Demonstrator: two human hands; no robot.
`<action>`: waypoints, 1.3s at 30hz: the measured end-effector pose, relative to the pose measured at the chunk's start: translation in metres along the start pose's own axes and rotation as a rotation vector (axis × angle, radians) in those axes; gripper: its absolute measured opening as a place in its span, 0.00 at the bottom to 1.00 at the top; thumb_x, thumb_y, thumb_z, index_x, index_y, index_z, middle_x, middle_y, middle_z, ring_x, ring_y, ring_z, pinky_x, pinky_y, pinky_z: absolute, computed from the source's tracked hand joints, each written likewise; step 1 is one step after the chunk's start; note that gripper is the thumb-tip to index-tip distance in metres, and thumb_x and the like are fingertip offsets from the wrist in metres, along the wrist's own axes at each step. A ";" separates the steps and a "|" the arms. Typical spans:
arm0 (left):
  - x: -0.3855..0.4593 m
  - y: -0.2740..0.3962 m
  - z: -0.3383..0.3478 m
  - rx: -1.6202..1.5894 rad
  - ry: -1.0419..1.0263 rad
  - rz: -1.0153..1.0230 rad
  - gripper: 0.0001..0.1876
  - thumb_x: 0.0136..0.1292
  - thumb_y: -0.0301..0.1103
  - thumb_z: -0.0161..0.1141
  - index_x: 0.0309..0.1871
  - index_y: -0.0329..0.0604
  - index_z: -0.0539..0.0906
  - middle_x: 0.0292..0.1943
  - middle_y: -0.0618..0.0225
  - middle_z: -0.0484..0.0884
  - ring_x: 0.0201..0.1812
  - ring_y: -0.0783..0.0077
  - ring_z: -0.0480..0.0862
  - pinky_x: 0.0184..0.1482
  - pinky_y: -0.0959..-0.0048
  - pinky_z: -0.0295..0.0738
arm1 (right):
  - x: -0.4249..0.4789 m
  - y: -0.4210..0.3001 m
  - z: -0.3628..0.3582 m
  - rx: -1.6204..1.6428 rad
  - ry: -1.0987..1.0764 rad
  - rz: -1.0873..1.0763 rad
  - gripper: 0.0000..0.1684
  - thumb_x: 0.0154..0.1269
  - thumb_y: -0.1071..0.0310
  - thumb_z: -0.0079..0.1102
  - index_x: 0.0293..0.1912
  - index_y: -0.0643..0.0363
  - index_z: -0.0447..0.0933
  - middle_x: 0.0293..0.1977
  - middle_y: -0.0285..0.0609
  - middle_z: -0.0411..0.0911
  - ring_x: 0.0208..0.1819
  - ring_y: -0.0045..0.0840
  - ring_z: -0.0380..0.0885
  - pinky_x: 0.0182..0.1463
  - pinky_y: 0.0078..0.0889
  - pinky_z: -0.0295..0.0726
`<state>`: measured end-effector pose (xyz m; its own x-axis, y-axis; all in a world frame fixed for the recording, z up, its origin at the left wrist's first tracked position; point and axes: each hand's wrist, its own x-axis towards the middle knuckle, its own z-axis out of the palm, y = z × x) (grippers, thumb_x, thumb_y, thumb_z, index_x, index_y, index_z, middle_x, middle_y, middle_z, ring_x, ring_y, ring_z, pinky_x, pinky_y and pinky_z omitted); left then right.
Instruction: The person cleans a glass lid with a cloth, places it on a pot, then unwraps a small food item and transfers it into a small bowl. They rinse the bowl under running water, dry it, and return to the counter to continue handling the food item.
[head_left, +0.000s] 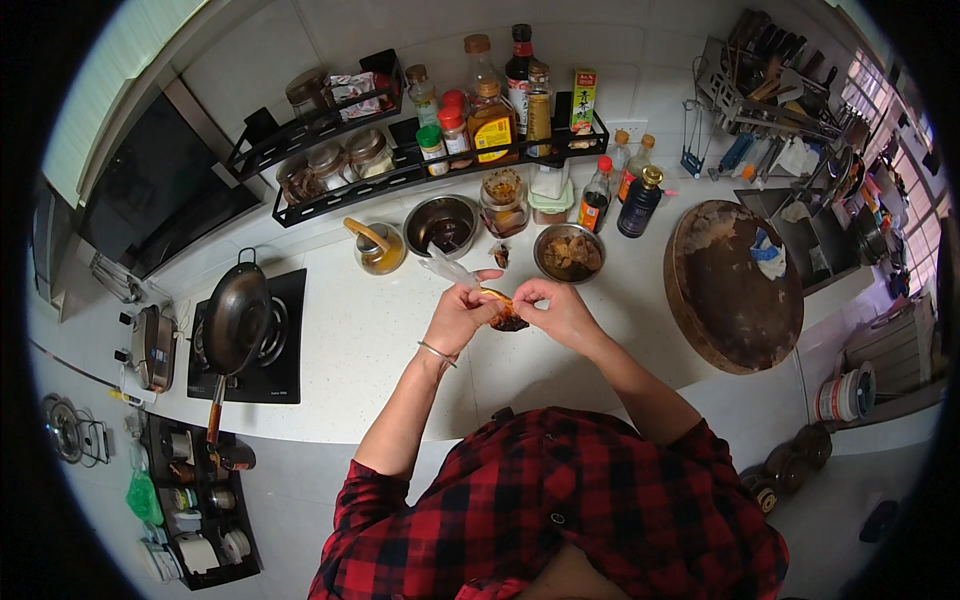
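Above the white countertop, my left hand (461, 311) grips the gathered neck of a clear plastic bag (450, 266), with a yellow band around it. Dark reddish-brown contents show in the bag's lower part (510, 322), just below my fingers. My right hand (555, 309) pinches at the band from the right side, thumb and forefinger together. Beyond the hands lies a small dark packet (500, 255). To its right is a metal bowl (569, 253) with brown chunks of food in liquid; to its left, a deeper metal bowl (441, 226) holds dark liquid.
A wok (238, 322) rests on the gas hob (289, 337) at left. A thick round chopping block (731, 292) stands at right beside the sink. Sauce bottles (640, 202), jars and a glass jug (380, 250) line the back, below a black spice rack (352, 199).
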<state>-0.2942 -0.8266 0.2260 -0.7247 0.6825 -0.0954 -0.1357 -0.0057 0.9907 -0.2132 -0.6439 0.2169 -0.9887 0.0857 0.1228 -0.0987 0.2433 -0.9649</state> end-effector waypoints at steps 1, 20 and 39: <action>0.001 -0.003 -0.002 -0.007 0.035 0.013 0.24 0.61 0.18 0.60 0.62 0.39 0.71 0.36 0.70 0.84 0.37 0.82 0.81 0.42 0.81 0.75 | 0.000 0.001 0.000 -0.013 -0.004 -0.009 0.08 0.62 0.68 0.61 0.37 0.64 0.78 0.29 0.36 0.81 0.33 0.17 0.77 0.41 0.24 0.76; -0.007 -0.012 0.000 -0.113 0.112 0.044 0.17 0.63 0.18 0.58 0.54 0.40 0.73 0.35 0.69 0.83 0.35 0.82 0.80 0.38 0.81 0.75 | 0.002 0.017 0.006 -0.007 -0.080 0.031 0.13 0.61 0.61 0.66 0.37 0.62 0.80 0.29 0.38 0.80 0.32 0.19 0.76 0.38 0.26 0.75; -0.008 -0.014 0.003 0.021 0.009 -0.063 0.11 0.69 0.33 0.59 0.46 0.36 0.85 0.36 0.73 0.84 0.36 0.85 0.77 0.41 0.83 0.72 | 0.000 0.020 0.005 -0.030 -0.009 -0.061 0.09 0.65 0.66 0.62 0.39 0.62 0.80 0.36 0.38 0.80 0.36 0.21 0.77 0.42 0.26 0.75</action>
<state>-0.2841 -0.8295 0.2129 -0.7215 0.6740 -0.1583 -0.1670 0.0524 0.9846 -0.2156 -0.6439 0.1963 -0.9820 0.0607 0.1789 -0.1557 0.2762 -0.9484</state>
